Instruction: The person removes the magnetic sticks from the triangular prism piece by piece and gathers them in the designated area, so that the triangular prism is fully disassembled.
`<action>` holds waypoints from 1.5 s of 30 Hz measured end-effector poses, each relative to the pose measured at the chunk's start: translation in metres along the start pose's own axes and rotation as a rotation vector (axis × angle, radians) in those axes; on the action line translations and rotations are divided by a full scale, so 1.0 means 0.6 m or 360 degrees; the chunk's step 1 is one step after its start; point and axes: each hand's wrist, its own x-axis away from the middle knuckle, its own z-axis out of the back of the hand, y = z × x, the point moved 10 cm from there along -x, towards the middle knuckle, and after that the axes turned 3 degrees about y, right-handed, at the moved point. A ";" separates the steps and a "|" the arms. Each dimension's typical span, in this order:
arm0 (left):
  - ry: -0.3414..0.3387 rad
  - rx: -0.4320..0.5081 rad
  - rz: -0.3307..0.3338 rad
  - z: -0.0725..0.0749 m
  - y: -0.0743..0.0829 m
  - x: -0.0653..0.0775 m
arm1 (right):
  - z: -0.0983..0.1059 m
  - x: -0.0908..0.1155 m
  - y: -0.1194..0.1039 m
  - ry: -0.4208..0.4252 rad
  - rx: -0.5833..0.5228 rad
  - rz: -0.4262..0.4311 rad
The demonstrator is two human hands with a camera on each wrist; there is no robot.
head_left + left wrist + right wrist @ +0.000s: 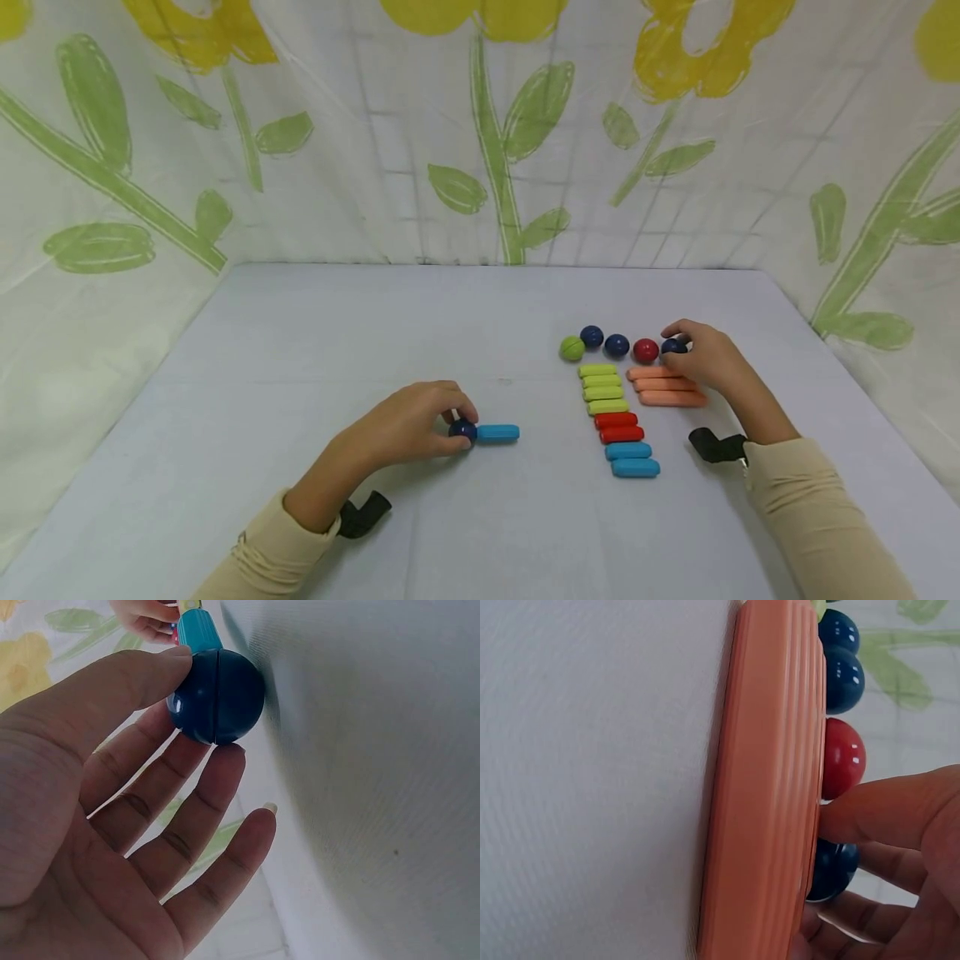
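My left hand point(408, 427) pinches a dark blue ball point(461, 431) between thumb and fingers, low over the table left of centre. The ball meets the end of a short blue stick point(498, 433); in the left wrist view the ball point(217, 697) shows a groove round it, and the ribbed stick point(199, 631) lies beyond. At the right, my right hand point(707, 357) has its thumb and fingers around another dark blue ball point(673, 347), the last in a row. The right wrist view shows that ball point(832, 870) partly hidden behind an orange stick point(765, 787).
Beside the right hand stand a red ball point(646, 351), two more dark blue balls point(617, 346) and a green ball point(572, 348). Orange sticks point(672, 398), several light green sticks point(602, 392), red sticks point(622, 434) and blue sticks point(635, 468) lie in front. A flowered curtain point(337, 167) hangs behind.
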 end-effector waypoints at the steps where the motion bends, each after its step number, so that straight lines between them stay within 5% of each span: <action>1: 0.0001 0.0000 -0.0001 0.000 0.000 0.000 | -0.001 0.000 0.000 -0.0004 0.0000 -0.0005; 12: -0.0001 -0.0004 -0.0006 0.001 0.004 0.000 | 0.023 0.021 -0.020 0.0086 0.0039 0.0051; 20: 0.0003 -0.0026 -0.0002 0.002 0.005 0.001 | 0.035 0.069 -0.146 0.0222 0.0015 0.0405; 27: -0.0018 -0.0010 0.0031 -0.001 0.002 0.000 | -0.026 0.123 -0.287 0.0048 0.0000 0.0814; 33: -0.0024 -0.0002 0.0014 -0.002 0.001 -0.001 | -0.105 0.152 -0.372 -0.0120 0.0087 0.1069; 40: 0.0003 0.0006 -0.0043 0.000 0.001 0.002 | -0.182 0.159 -0.415 -0.0204 0.0252 0.1162; 45: -0.0001 -0.0001 -0.0031 -0.001 -0.001 0.003 | -0.194 0.162 -0.408 -0.0216 0.0279 0.1121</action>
